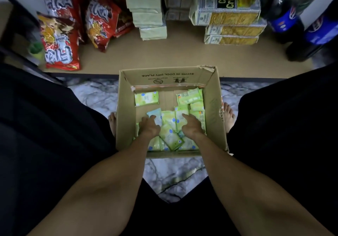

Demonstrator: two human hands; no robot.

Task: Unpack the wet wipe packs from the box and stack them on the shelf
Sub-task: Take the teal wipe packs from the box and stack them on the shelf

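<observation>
Both hands are down in the box right now. My left hand (149,128) has its fingers curled down over a pale blue pack (155,116), and my right hand (192,126) is on the green wet wipe packs (171,126) just beside it, one finger stretched forward. Honestly I can't tell from this angle whether either hand has actually closed on a pack or is just resting on top.

Most of what's left is a loose, overlapping pile at the near side of the cardboard box (126,107). There's also a small cluster (190,97) in the far right corner and one lone pack (146,98) lying flat at the far left. Bare cardboard shows between them, so I'd guess the box is well over half emptied.

So this is the pick-up step. The next move means getting a real hold on a few packs, lifting them over the far wall and carrying them to the shelf (164,54) just beyond the box.

On that shelf there's a pale green stack (150,21) in the middle that looks like the same packs, though it's too blurry to swear to it. It stands between the red snack bags (62,49) on the left and the cracker packs (232,16) on the right, with cola bottles (285,21) at the far right. The new ones probably go on or next to that stack, squared up so it doesn't lean.
</observation>
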